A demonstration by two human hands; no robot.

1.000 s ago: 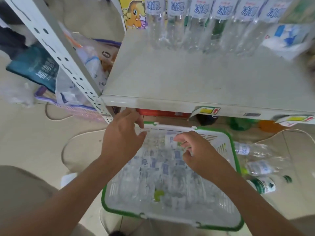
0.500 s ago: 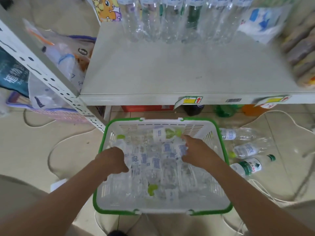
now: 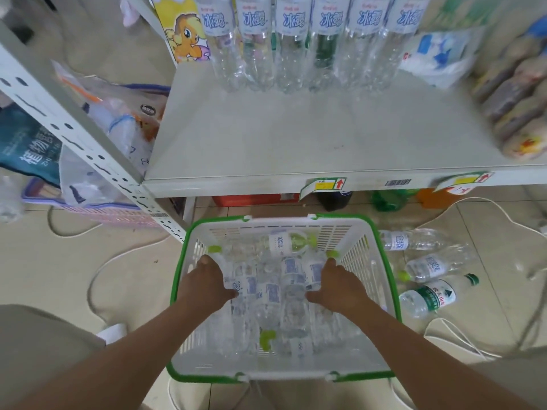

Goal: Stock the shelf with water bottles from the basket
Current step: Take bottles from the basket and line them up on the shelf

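A white basket with a green rim [image 3: 381, 247] stands on the floor below the shelf [image 3: 296, 143]. Several clear water bottles with green caps and blue-white labels [image 3: 291, 242] lie in it. My left hand [image 3: 207, 281] is down in the basket's left side, its fingers curled round a bottle [image 3: 244, 287]. My right hand [image 3: 334, 284] is in the right side, gripping another bottle [image 3: 313, 269]. A row of clear bottles with blue labels [image 3: 291, 45] stands at the back of the shelf.
Three bottles [image 3: 429, 266] lie on the tiled floor to the right of the basket. A perforated shelf post [image 3: 88, 143] slants down at the left, with bags behind it. Packaged goods [image 3: 515, 108] sit on the shelf's right end. White cables [image 3: 473, 344] run over the floor.
Both hands have gone down from the basket's far rim into the basket and closed round bottles. The view has tilted, showing more of the shelf.
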